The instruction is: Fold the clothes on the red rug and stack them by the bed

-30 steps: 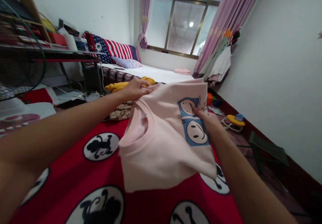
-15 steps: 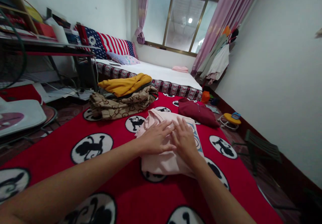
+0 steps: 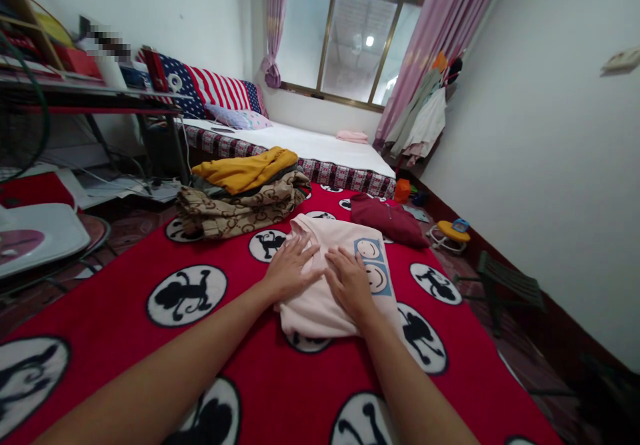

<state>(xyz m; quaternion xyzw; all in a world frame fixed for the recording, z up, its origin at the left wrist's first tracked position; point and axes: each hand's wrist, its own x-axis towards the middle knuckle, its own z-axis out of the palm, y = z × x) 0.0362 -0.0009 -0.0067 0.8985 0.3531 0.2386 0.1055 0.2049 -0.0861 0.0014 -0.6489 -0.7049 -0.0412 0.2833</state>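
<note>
A folded pale pink T-shirt (image 3: 340,238) with two smiley faces on blue squares lies on a red blanket (image 3: 250,338) printed with black cartoon figures in white circles. My left hand (image 3: 290,266) rests flat on the shirt's left part, fingers spread. Beside it, my right hand (image 3: 350,282) presses flat on the middle of the shirt, just left of the smiley print. Neither hand grips anything.
A heap of clothes (image 3: 240,195), yellow on top of brown patterned fabric, lies beyond the shirt to the left. A folded dark red garment (image 3: 387,220) lies to the right. A bed (image 3: 310,148) stands behind. A small green stool (image 3: 505,285) and toys sit by the right wall.
A second ago both hands held the pink shirt up in the air. It was laid on the blanket, and both palms have since slid slightly back toward me over it.
</note>
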